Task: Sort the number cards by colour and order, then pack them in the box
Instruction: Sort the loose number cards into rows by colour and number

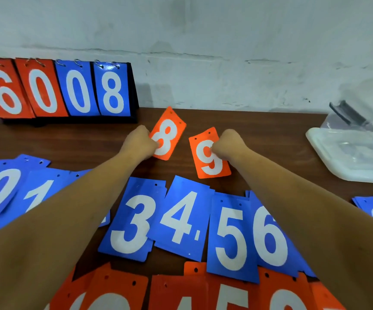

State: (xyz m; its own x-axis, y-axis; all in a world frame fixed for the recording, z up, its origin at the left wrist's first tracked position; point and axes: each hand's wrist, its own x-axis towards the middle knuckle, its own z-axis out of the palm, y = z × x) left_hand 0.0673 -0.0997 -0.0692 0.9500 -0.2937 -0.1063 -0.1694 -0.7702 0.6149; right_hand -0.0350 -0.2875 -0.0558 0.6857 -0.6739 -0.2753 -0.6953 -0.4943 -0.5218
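Dark wooden table (270, 130), blue cards (181, 220), orange cards (181, 291), scoreboard (58, 90), plastic box (349, 157)

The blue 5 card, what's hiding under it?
Under the blue 5 card, the top edges of orange cards poke out at its bottom edge, and another blue card's edge peeks past its right corner. What else lies beneath is covered.

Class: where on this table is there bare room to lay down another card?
Bare wood lies between the scoreboard and the left hand, and between the orange 9 card and the plastic box. The blue row is crowded.
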